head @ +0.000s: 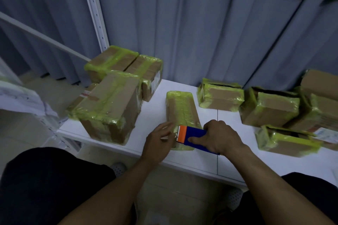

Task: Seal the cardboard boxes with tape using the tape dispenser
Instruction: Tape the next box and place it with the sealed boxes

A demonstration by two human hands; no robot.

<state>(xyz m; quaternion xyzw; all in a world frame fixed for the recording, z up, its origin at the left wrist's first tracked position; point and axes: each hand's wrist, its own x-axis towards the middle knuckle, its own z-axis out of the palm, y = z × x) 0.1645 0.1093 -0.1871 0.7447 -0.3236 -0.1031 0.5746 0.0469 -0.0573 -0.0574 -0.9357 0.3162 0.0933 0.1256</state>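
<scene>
Forearms (113, 188) over white counter (153, 107), grey curtain (201, 33) behind; right hand (221, 139) grips blue-orange tape dispenser (195, 133) on yellow-taped cardboard box (182, 107), left hand (157, 142) flat against it.

No text can be read. White labels are seen on two cardboard boxes (146, 75) (323, 133), but their print is blurred.

White shelf (155, 115) carrying cardboard boxes wrapped in yellow-green tape: cluster (109, 104) lying left, narrow box (181, 107) lying centre, group (270, 107) sitting right.
</scene>
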